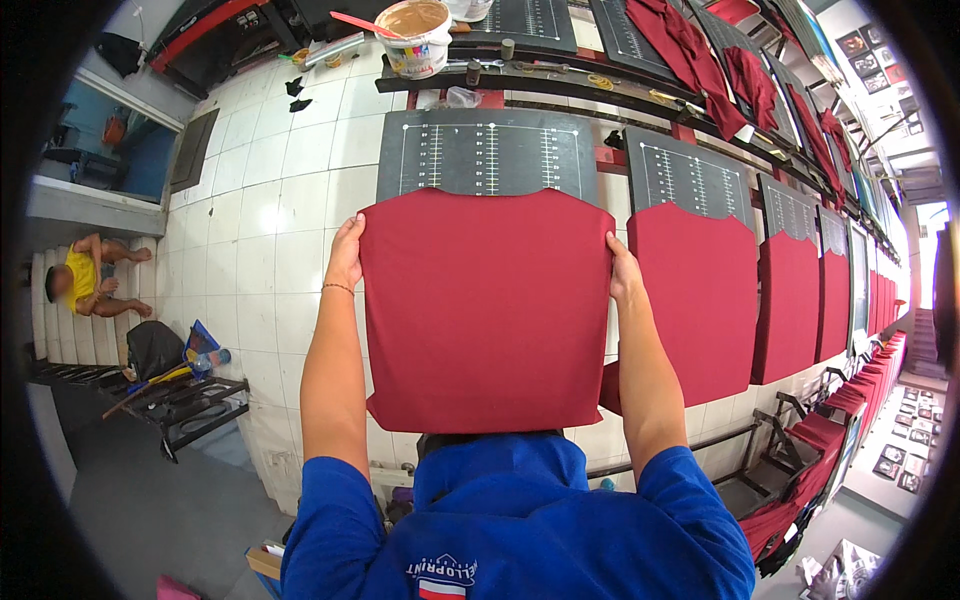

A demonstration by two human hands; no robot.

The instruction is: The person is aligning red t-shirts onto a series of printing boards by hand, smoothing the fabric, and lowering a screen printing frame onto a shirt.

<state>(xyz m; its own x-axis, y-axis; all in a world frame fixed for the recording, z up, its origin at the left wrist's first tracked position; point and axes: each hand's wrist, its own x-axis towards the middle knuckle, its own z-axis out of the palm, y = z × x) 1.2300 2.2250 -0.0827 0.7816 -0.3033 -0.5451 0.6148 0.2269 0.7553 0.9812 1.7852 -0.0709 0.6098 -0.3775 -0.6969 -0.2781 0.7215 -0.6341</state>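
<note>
A dark red shirt panel [485,310] lies stretched over a dark grey printing board [487,152] with white ruler marks. My left hand [347,255] grips the cloth's left edge near the top. At the right edge, my right hand [622,272] holds the cloth at the same height. The fabric hangs past the board's near end toward my blue shirt [520,520].
More boards with red cloth [705,300] run in a row to the right. A tub of tan ink [416,35] stands on the far rail. White tiled floor [265,240] lies left; a person in yellow [85,285] sits on steps. A low black rack [190,400] stands beside.
</note>
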